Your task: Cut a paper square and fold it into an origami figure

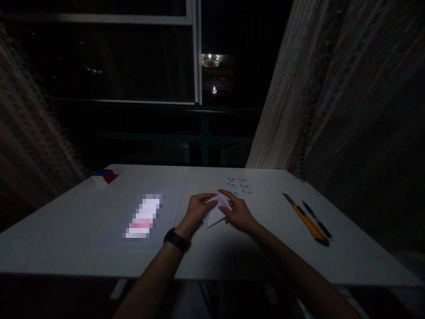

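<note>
Between my two hands is a piece of folded white paper, pointed at its lower end. My left hand, with a dark band on its wrist, grips the paper's left side, thumb on top. On the right side my right hand pinches the same paper, its thumb pressed on the face and fingers at the top edge. The fingertips behind the paper are hidden. Just beyond my hands lie several small white paper pieces with dark marks, laid out in rows.
On the white table, a yellow utility knife and a dark pen lie at the right. A lit, pixelated screen rests on a white sheet at left. Farther back sits a red, blue and white block. Curtains flank a window.
</note>
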Action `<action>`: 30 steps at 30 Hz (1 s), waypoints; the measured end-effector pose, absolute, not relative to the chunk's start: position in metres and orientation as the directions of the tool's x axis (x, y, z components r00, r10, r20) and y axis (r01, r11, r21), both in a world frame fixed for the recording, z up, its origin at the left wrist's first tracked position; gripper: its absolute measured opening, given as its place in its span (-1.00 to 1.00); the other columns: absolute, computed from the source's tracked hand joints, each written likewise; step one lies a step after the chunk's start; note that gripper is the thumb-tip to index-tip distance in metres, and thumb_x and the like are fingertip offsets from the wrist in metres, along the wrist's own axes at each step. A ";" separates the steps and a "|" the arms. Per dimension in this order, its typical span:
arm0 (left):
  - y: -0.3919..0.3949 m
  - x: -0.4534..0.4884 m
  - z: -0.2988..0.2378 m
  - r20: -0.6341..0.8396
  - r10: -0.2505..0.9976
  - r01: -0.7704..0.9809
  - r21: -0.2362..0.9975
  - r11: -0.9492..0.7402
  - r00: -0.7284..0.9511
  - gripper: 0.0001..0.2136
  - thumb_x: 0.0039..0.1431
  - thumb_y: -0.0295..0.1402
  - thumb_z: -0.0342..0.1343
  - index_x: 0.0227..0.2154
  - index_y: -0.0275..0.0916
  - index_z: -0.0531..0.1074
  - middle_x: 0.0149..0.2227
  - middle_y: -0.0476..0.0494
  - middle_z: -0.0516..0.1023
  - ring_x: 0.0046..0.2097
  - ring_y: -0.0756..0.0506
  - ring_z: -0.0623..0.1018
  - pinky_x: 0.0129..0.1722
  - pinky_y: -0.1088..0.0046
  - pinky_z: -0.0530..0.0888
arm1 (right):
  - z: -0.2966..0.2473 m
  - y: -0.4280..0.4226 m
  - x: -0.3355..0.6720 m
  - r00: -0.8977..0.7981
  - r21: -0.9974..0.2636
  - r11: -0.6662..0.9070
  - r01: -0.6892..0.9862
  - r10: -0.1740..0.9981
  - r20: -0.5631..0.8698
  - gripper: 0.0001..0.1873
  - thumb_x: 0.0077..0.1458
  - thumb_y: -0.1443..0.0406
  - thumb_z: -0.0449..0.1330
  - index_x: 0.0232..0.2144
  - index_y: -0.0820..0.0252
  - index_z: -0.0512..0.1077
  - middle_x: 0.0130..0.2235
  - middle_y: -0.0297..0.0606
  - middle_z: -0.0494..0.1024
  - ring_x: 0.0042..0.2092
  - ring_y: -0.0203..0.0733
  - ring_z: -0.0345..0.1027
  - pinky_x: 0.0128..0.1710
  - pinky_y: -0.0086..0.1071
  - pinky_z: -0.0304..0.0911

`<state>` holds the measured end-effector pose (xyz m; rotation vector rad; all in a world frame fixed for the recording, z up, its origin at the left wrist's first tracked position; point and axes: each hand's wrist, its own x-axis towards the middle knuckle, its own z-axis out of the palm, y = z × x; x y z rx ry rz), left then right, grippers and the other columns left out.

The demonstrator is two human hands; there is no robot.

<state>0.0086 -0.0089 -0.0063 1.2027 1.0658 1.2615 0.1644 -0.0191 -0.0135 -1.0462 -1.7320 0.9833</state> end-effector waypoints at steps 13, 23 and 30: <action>-0.008 0.010 -0.006 0.179 0.983 0.043 0.983 -0.178 -0.042 -0.76 -0.22 -0.36 0.25 -0.40 -0.32 0.55 -0.37 -0.22 0.58 -0.33 -0.11 0.52 -0.33 0.46 0.40 | -0.015 -0.021 0.160 -0.262 -0.911 0.341 0.232 0.924 0.279 -0.41 -0.04 0.22 0.11 0.08 0.07 0.11 -0.50 -0.38 0.45 -0.66 -0.36 0.27 -0.67 -0.46 0.24; -0.004 0.003 -0.012 -0.056 0.989 -0.206 0.975 0.084 0.139 -0.69 -0.25 -0.39 0.26 -0.35 -0.40 0.49 -0.46 -0.21 0.55 -0.48 -0.05 0.49 -0.49 0.49 0.37 | -0.015 -0.011 0.172 -0.217 -0.805 0.461 0.373 0.887 0.408 -0.69 0.00 0.24 0.08 -0.16 0.15 0.40 -0.26 -0.23 0.52 -0.33 -0.17 0.42 -0.34 -0.30 0.33; -0.003 0.002 -0.015 -0.095 0.970 -0.259 0.954 0.153 0.226 -0.81 -0.23 -0.44 0.22 -0.45 -0.41 0.48 -0.55 -0.14 0.49 -0.54 0.02 0.44 -0.56 0.56 0.33 | -0.008 -0.013 0.178 -0.340 -0.661 0.551 0.509 0.834 0.434 -0.66 0.06 0.23 0.05 -0.08 0.04 0.37 -0.10 -0.31 0.48 -0.11 -0.16 0.36 -0.08 -0.27 0.23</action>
